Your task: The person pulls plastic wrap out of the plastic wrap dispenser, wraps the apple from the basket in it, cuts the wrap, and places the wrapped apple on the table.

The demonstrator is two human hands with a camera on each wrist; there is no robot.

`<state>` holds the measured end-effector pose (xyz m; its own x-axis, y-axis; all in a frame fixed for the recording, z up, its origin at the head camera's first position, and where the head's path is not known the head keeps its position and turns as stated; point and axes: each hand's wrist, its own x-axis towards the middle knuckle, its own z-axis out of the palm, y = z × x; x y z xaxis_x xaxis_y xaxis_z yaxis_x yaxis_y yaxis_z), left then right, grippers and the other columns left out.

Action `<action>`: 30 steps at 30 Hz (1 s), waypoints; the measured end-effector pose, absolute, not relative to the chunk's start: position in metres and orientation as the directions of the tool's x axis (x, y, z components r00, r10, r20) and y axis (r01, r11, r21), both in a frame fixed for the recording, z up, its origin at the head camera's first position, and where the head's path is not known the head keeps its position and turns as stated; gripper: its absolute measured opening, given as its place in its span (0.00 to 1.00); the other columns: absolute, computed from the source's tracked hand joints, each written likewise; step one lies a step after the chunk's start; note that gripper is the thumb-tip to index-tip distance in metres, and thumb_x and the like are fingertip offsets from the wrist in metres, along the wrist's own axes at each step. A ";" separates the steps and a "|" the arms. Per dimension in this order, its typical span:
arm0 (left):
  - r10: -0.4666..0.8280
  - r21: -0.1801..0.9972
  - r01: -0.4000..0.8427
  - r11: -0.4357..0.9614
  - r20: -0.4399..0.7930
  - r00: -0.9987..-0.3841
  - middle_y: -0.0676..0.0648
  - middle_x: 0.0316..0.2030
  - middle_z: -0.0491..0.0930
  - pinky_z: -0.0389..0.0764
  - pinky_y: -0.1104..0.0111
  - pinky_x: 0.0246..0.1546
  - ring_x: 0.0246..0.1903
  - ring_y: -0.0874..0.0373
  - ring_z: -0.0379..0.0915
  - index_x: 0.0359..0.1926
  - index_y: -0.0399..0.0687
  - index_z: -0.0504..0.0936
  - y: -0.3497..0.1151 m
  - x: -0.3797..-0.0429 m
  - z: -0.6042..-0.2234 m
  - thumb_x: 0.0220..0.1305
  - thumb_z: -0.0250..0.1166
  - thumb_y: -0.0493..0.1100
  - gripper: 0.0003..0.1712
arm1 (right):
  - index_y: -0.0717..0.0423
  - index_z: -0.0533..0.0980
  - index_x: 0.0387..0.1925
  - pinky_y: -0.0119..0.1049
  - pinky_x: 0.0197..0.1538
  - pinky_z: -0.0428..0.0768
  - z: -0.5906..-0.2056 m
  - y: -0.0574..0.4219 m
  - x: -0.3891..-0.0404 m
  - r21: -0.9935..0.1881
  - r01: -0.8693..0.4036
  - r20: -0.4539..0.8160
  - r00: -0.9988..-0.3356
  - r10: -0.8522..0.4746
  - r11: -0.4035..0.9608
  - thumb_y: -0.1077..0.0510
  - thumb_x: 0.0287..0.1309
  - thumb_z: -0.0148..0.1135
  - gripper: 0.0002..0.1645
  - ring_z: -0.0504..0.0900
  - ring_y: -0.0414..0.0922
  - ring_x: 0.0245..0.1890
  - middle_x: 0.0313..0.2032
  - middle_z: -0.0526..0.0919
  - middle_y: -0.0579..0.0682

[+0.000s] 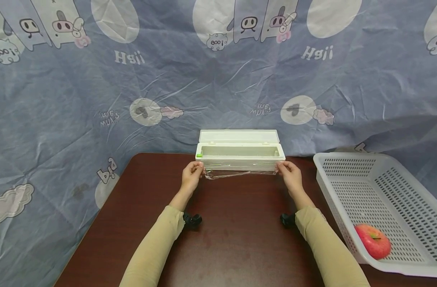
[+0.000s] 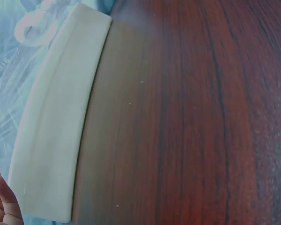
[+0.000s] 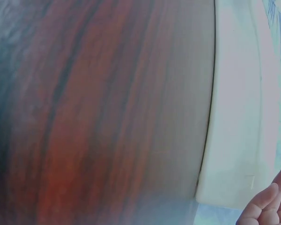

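Note:
A white cling film dispenser box (image 1: 241, 164) stands at the table's far edge with its lid (image 1: 239, 136) raised. Along its front hangs a clear sheet of plastic film (image 1: 225, 173), stretched between both hands. My left hand (image 1: 191, 175) pinches the film's left end near the box's left front corner. At the opposite corner my right hand (image 1: 291, 175) pinches the other end. A small green piece (image 1: 199, 155) shows at the box's left side. Both wrist views show the box's front face (image 2: 61, 117) and only part of each hand; the film is hard to make out there.
A grey perforated plastic basket (image 1: 326, 187) stands on the right, with a red apple (image 1: 373, 241) in its near left corner. The dark brown wooden table (image 1: 240, 239) spreads in front of the box. Behind it hangs a blue printed cloth (image 1: 211, 87).

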<state>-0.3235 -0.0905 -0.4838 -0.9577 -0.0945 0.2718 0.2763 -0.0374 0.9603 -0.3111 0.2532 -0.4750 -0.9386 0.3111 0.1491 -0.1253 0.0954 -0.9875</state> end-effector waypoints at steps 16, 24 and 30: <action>-0.092 0.956 0.291 -0.034 0.287 -0.954 0.28 0.33 0.78 0.79 0.57 0.35 0.30 0.49 0.76 0.43 0.22 0.75 -0.092 -0.295 -0.445 0.65 0.57 0.31 0.11 | 0.70 0.74 0.43 0.23 0.35 0.75 -0.459 0.250 -0.301 -0.981 -0.148 0.182 -0.931 0.315 0.128 0.55 0.62 0.60 0.19 0.76 0.34 0.29 0.26 0.78 0.37; -0.101 0.939 0.336 -0.070 0.328 -0.939 0.24 0.32 0.75 0.76 0.73 0.28 0.28 0.53 0.75 0.42 0.21 0.73 -0.092 -0.291 -0.442 0.65 0.57 0.30 0.11 | 0.72 0.73 0.44 0.23 0.35 0.76 -0.456 0.252 -0.299 -0.979 -0.199 0.204 -0.930 0.307 0.050 0.61 0.62 0.59 0.16 0.77 0.34 0.30 0.27 0.80 0.39; -0.103 0.933 0.351 -0.085 0.342 -0.934 0.22 0.33 0.74 0.75 0.77 0.27 0.27 0.57 0.75 0.42 0.20 0.73 -0.092 -0.287 -0.439 0.65 0.57 0.30 0.11 | 0.68 0.75 0.40 0.23 0.35 0.76 -0.453 0.250 -0.294 -0.977 -0.213 0.213 -0.925 0.314 0.034 0.60 0.62 0.60 0.12 0.78 0.34 0.30 0.27 0.80 0.38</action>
